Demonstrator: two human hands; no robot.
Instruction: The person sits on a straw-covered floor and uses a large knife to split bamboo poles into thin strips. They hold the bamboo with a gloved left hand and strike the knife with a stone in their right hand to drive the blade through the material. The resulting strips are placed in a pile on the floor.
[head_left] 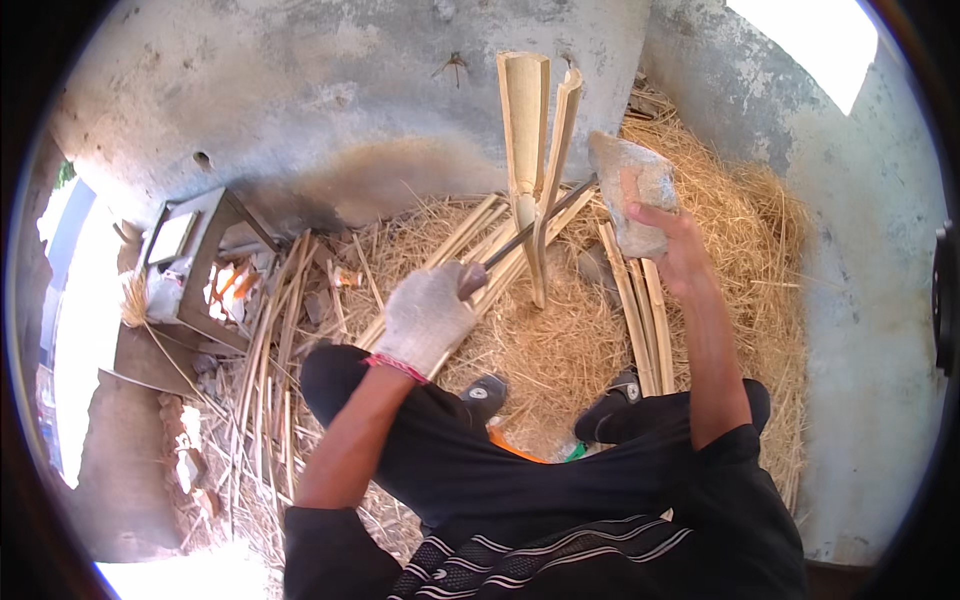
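Observation:
My left hand, in a whitish work glove with a red cuff, is closed round the handle of a long dark-bladed knife. The blade slants up to the right through an upright split bamboo pole. Above the blade the pole parts into a wide piece and a narrow strip; its lower end stands in the shavings. My bare right hand is closed on a rough grey brick with a reddish patch. The brick is beside the blade's far tip; whether they touch I cannot tell.
Split bamboo strips lie by my right foot, and more strips at the left. Pale shavings are heaped along the right wall. A small metal-framed stand is at the left. A concrete wall rises behind the pole.

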